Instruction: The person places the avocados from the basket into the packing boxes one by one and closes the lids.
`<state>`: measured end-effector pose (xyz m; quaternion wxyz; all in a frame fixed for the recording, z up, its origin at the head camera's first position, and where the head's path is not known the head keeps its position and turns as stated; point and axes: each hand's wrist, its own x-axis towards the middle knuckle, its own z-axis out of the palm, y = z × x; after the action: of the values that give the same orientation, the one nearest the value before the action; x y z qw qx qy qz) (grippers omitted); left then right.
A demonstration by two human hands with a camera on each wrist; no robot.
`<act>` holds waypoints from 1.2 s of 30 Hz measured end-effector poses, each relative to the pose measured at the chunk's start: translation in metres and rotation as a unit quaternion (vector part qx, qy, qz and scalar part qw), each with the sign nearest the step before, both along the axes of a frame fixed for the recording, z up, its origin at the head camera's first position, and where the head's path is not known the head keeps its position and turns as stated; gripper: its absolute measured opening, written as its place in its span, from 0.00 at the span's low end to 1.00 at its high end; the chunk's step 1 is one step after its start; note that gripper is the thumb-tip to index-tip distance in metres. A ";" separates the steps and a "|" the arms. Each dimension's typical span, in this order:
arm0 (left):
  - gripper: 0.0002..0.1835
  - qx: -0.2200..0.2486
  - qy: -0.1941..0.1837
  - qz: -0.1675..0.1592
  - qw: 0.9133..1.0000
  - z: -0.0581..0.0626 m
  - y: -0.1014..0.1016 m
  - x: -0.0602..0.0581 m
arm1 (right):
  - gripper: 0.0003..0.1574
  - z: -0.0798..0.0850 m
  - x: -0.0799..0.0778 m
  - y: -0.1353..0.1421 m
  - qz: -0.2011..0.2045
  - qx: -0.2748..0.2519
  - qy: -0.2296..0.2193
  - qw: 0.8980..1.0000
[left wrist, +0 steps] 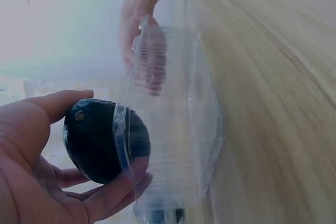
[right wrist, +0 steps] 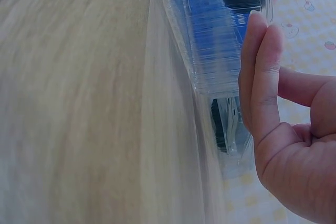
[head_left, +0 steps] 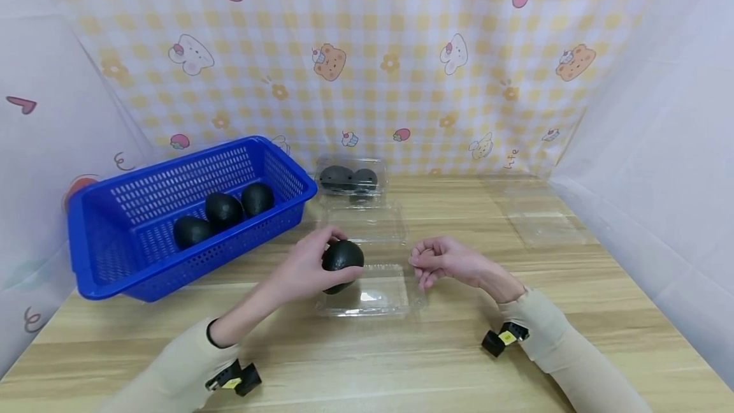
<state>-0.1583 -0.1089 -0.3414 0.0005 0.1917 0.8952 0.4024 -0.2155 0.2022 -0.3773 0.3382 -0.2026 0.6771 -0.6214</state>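
A dark avocado [head_left: 343,263] is in my left hand [head_left: 306,266], thumb on one side and fingers on the other. It is held at the left end of an open clear plastic clamshell box [head_left: 381,289] on the table. In the left wrist view the avocado [left wrist: 92,140], stem scar showing, partly overlaps the box wall [left wrist: 173,114]. My right hand [head_left: 444,263] hovers beside the box's right end with loosely bent fingers and nothing in its grasp. Seen from the right wrist, its fingertips [right wrist: 255,22] are right at the box rim [right wrist: 223,72].
To the left stands a blue plastic basket [head_left: 189,164] with several avocados [head_left: 223,210] inside. Behind the open box, a clear box holding avocados [head_left: 337,178] stands near the patterned curtain [head_left: 390,101]. More clear plastic packaging [head_left: 541,222] lies at the back right.
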 end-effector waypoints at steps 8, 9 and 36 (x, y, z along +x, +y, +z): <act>0.32 -0.032 -0.009 0.004 0.999 -0.008 0.018 -0.004 | 0.10 -0.001 0.000 -0.001 -0.001 -0.001 0.000 1.000; 0.33 -0.036 -0.011 0.005 0.999 -0.009 0.020 -0.004 | 0.10 -0.001 0.000 -0.001 0.001 -0.003 0.000 1.000; 0.40 -0.085 -0.061 -0.029 0.994 -0.025 0.063 -0.006 | 0.08 -0.002 -0.001 -0.002 0.003 -0.008 0.001 1.000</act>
<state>-0.1646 -0.0464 -0.3667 0.0830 0.1922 0.9184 0.3356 -0.2168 0.2000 -0.3797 0.3374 -0.2078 0.6720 -0.6257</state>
